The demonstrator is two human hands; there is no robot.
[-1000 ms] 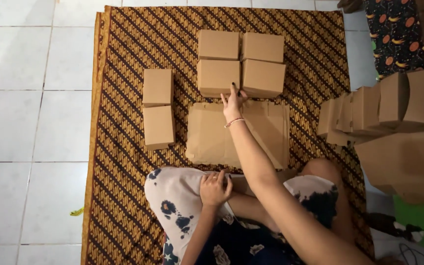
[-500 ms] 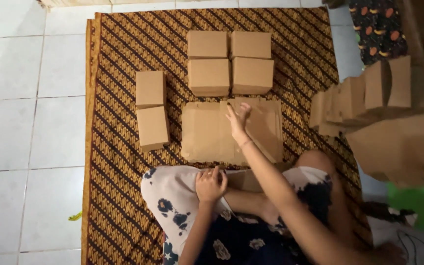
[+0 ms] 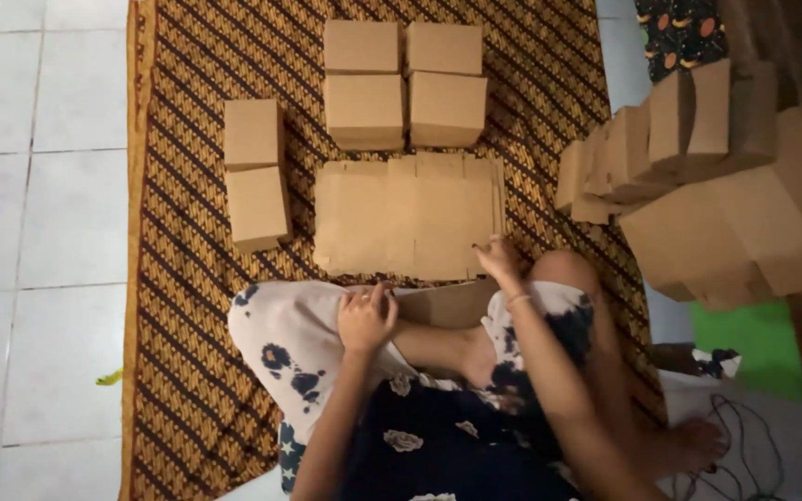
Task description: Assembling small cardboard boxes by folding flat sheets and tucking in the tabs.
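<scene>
Right hand [image 3: 498, 258] at lower edge of flat brown cardboard sheets [image 3: 407, 216], fingers curled, grip unclear. Left hand [image 3: 367, 318] resting loosely closed on knee, holding nothing. Closed brown cardboard boxes [image 3: 405, 83] at frame top.

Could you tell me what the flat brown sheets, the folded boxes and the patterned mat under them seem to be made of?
The flat brown sheets look like matte cardboard: dull tan with straight fold lines. The folded boxes match that tan, so probably the same stock. The patterned mat appears to be printed cloth, brown and gold, lying soft on the tiled floor. The right hand touches the sheets' near edge.
</scene>
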